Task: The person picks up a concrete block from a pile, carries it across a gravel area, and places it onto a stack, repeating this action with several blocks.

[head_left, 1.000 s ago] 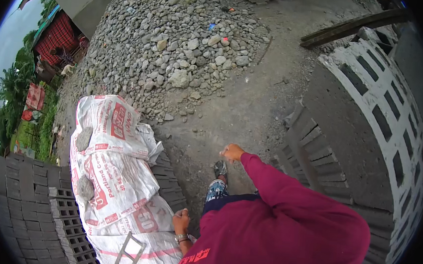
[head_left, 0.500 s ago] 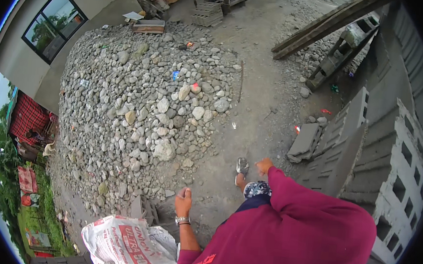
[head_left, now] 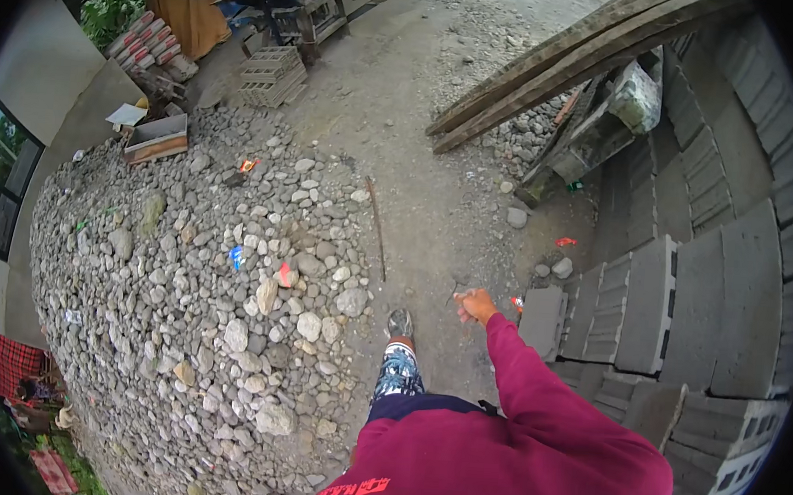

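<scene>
My right hand (head_left: 475, 305) hangs over the dirt path in front of my body, at the end of a maroon sleeve (head_left: 535, 372). Its fingers are loosely bent and a little apart, and I see nothing in them. Nearest to it, on the right, lies a grey concrete block (head_left: 541, 320) at the foot of a block stack. My left hand is out of the picture. Below, one foot in a grey shoe (head_left: 399, 323) is on the path beside the stones.
A broad heap of grey stones (head_left: 227, 300) spreads along the left. Stacked concrete blocks (head_left: 627, 300) line the right. Long wooden beams (head_left: 566, 62) slant across at the upper right. A thin rod (head_left: 376, 228) lies by the heap; a wooden box (head_left: 157, 139) and hollow blocks (head_left: 272, 75) stand farther off.
I have moved forward along the path; beams and block stack are nearer. My left hand and the white cement sack have left the view. My right arm reaches farther forward.
</scene>
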Available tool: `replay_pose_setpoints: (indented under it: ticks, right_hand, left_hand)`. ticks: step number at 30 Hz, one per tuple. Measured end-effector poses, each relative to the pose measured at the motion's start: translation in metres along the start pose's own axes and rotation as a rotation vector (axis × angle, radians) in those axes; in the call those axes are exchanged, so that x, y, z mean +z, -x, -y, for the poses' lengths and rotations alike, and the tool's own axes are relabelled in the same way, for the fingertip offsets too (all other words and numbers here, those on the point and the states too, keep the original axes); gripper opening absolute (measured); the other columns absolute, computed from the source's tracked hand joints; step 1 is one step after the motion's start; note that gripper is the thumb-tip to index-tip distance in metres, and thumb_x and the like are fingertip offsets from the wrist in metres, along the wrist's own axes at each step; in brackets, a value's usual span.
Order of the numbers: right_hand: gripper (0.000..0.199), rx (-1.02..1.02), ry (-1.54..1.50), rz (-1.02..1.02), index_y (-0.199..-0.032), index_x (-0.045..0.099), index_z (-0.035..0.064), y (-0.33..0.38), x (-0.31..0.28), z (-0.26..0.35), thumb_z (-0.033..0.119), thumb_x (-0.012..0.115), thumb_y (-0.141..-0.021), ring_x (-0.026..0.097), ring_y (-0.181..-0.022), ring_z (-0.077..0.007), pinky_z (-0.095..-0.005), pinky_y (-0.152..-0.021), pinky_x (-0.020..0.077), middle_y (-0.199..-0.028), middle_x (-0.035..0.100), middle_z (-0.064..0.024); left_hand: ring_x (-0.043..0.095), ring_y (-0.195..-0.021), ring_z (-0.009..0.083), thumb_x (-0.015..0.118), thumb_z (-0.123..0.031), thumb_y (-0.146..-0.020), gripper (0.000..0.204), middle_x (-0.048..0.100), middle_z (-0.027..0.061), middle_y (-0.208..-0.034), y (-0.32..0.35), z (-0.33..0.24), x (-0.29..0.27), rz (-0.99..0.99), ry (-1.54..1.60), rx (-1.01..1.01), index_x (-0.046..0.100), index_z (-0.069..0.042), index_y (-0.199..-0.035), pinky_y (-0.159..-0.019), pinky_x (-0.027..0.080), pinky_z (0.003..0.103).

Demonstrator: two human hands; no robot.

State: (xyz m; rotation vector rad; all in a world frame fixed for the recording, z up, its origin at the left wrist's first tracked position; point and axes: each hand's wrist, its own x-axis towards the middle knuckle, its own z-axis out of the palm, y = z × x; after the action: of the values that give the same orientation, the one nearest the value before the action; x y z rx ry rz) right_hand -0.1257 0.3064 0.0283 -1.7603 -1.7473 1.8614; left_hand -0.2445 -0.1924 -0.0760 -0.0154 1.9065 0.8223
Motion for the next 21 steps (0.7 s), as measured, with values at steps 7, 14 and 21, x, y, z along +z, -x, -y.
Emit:
replay_pose_setpoints:
  ticks: [7, 14, 21]
  right_hand:
    - [0.032, 0.139, -0.033, -0.211, -0.095, 0.063, -0.0041, -0.180, -0.117, 0.047, 0.026, 0.065, -0.087, 0.063, -0.053, -0.0257, -0.0386, -0.046, 0.0517, -0.070, 0.065, -0.0167]
    - [0.027, 0.237, -0.188, -0.381, -0.092, 0.064, -0.0045, -0.233, -0.165, 0.149, 0.022, 0.062, -0.087, 0.060, -0.046, -0.0276, -0.0373, -0.040, 0.0474, -0.066, 0.064, -0.0171]
    - [0.030, 0.174, 0.262, -0.005, -0.110, 0.066, 0.0044, -0.357, -0.165, 0.210, 0.020, 0.055, -0.087, 0.065, -0.061, -0.0302, -0.0430, -0.047, 0.0478, -0.081, 0.068, -0.0191]
  left_hand:
    - [0.063, -0.062, 0.0257, 0.043, -0.024, -0.090, 0.031, 0.063, 0.0111, -0.069, -0.202, -0.301, -0.046, 0.033, 0.243, -0.042, 0.065, -0.003, -0.092, -0.048, 0.050, 0.042]
    - [0.060, -0.054, 0.0179, 0.058, -0.027, -0.087, 0.029, 0.064, 0.0084, -0.066, -0.392, -0.617, -0.083, -0.126, 0.007, 0.090, 0.067, -0.001, -0.092, -0.046, 0.045, 0.034]
    - [0.059, -0.055, 0.0134, 0.058, -0.030, -0.089, 0.029, 0.064, 0.0046, -0.069, -0.523, -0.971, -0.012, -0.079, 0.256, 0.350, 0.069, -0.004, -0.095, -0.045, 0.041, 0.028]
